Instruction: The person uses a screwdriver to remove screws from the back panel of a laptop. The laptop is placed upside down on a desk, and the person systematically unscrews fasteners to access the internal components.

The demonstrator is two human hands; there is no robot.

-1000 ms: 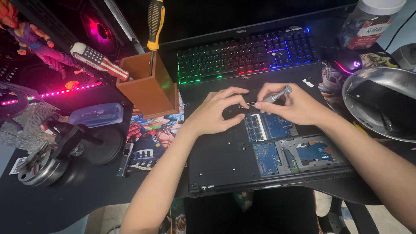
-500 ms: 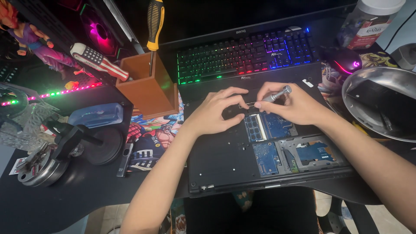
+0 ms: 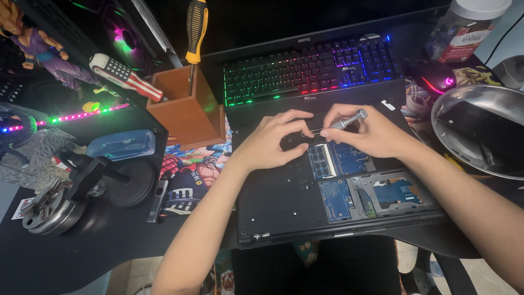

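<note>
My right hand (image 3: 376,134) is pinched shut on a slim silver metal precision screwdriver (image 3: 349,119), whose long axis runs from its knurled butt at about two o'clock down to its tip at about eight o'clock, the tip meeting the upturned black underside of an opened laptop (image 3: 284,202) near its far edge. My left hand (image 3: 273,143) lies curled on that same underside just at nine o'clock of the tip, fingertips (image 3: 305,116) bent toward the screw spot; I cannot tell whether they grip anything. Directly at six o'clock of the tool sit the bared blue circuit boards (image 3: 341,161) in their open bay. At twelve o'clock, touching or nearly touching the laptop's far edge, runs a black keyboard with rainbow backlit keys (image 3: 311,65), which hems me in on that side. At three o'clock a round shiny steel bowl (image 3: 480,101) stands near my right forearm. At ten o'clock an open square brown wooden box (image 3: 188,112) holds an upright screwdriver with a yellow and black handle (image 3: 196,27). The laptop's near edge overhangs the black desk (image 3: 82,251) toward me, with open room there.
</note>
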